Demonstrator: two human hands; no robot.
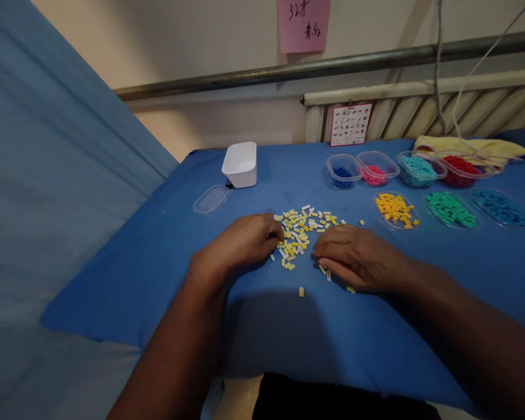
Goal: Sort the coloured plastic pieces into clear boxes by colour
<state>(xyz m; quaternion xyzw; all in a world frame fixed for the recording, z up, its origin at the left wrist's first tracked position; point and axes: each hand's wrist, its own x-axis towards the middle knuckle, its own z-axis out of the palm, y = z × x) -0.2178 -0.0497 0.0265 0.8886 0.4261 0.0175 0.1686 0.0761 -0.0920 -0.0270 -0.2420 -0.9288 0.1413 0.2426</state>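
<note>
Between my hands a loose pile of small bricks (294,234) in pale yellow, white and deeper yellow is spread on the blue cloth. My left hand (251,240) is at the pile's left edge, its fingers curled in; whatever the fingertips hold, if anything, is hidden. On the right side my right hand (359,256) rests low over the cloth with fingers stretched out, touching the pile's edge. A few bricks show beside and under its fingers. One yellow brick (301,291) lies apart, nearer to me.
A white tub (240,166) and a clear lid (211,199) are at the back left. Clear boxes of dark blue (342,176), pink, turquoise and red pieces line the back right. Nearer are trays of yellow-orange (392,209), green (451,210) and blue pieces. A picture card (350,124) stands behind.
</note>
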